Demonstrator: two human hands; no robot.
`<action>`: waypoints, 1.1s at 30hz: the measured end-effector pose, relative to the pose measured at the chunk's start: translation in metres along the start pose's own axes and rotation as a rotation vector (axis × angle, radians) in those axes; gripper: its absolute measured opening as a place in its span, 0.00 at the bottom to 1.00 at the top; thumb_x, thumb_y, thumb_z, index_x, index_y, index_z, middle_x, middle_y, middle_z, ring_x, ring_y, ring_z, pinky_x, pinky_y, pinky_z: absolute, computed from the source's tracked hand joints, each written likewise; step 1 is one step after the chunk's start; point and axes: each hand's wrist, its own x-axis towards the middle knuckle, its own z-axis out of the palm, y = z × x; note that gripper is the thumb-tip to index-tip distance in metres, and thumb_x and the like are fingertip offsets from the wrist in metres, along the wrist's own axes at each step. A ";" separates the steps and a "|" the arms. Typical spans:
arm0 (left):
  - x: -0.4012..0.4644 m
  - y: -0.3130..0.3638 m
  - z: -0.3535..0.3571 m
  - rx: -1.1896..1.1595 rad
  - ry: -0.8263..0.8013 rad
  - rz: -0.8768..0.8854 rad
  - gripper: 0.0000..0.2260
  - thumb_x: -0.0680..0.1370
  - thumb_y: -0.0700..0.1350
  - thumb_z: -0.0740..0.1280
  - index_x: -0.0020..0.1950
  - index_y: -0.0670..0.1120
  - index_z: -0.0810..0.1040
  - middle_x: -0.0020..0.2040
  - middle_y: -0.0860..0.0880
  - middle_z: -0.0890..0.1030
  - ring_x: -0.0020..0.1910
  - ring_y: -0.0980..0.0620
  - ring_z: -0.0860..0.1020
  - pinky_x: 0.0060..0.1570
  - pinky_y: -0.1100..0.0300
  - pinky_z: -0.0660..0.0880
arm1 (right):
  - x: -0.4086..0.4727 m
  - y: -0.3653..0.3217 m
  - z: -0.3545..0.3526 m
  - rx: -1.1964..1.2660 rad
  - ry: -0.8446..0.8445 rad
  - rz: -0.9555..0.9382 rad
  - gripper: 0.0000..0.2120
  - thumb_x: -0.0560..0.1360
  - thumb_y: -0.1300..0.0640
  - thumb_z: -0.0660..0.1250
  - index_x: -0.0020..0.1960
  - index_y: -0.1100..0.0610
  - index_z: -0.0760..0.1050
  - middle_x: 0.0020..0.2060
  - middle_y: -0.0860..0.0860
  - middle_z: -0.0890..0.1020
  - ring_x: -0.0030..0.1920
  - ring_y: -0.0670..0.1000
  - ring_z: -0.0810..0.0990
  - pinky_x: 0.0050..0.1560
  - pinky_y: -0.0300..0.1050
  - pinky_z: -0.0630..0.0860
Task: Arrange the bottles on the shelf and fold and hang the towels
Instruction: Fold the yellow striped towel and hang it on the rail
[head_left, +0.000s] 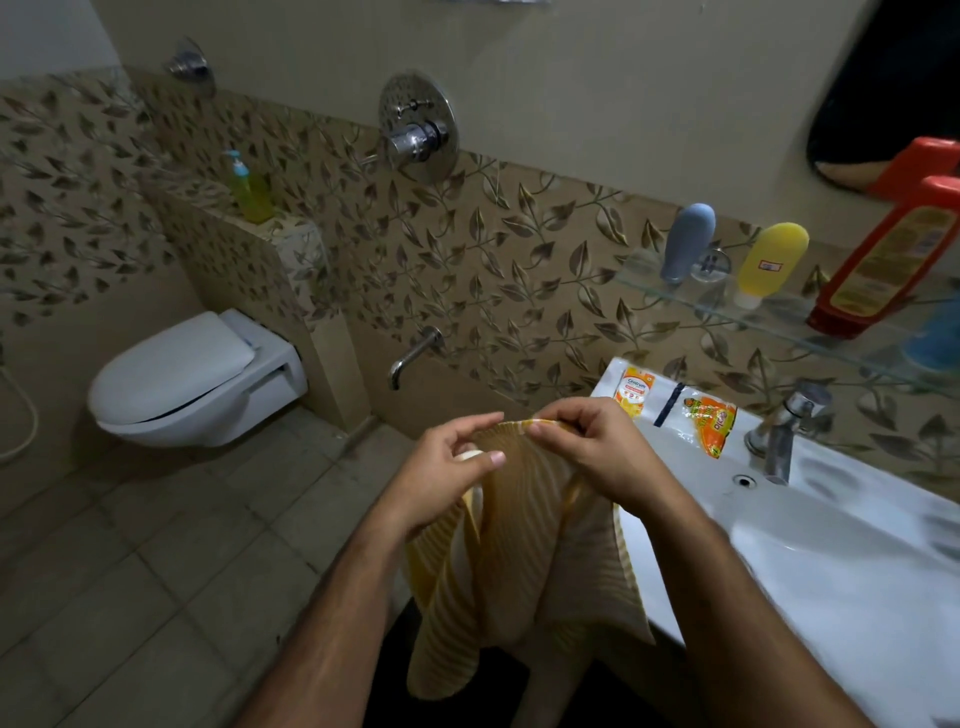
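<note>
Now both hands pinch towel (511, 551) top edge: left hand (451, 470) beside right hand (589, 451), close together; cloth hangs lengthwise below them, left of sink (810, 545); bottles sit on shelf (727, 317) upper right

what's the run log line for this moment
step: folding towel | left hand: pinches striped towel top edge | right hand: pinches same edge | towel: hangs beside sink | bottles: on glass shelf
</note>
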 end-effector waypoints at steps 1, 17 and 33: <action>0.000 0.001 0.003 -0.052 -0.050 0.019 0.19 0.77 0.35 0.68 0.68 0.46 0.76 0.53 0.47 0.84 0.54 0.51 0.82 0.54 0.58 0.78 | 0.001 -0.001 0.001 -0.048 -0.025 -0.016 0.05 0.76 0.57 0.71 0.43 0.56 0.84 0.33 0.53 0.83 0.35 0.46 0.76 0.37 0.47 0.71; -0.006 0.031 -0.004 0.212 0.090 0.071 0.06 0.76 0.48 0.71 0.45 0.47 0.84 0.44 0.47 0.85 0.47 0.46 0.83 0.52 0.47 0.78 | -0.004 0.025 -0.008 -0.535 0.372 0.293 0.08 0.69 0.58 0.68 0.42 0.49 0.85 0.38 0.46 0.85 0.41 0.49 0.81 0.38 0.43 0.76; -0.004 0.019 -0.006 0.141 -0.040 -0.019 0.19 0.77 0.39 0.70 0.65 0.54 0.77 0.43 0.53 0.83 0.44 0.55 0.82 0.46 0.56 0.81 | 0.000 -0.010 -0.018 -0.142 -0.053 0.053 0.07 0.77 0.54 0.70 0.41 0.50 0.83 0.32 0.41 0.82 0.36 0.41 0.78 0.38 0.38 0.73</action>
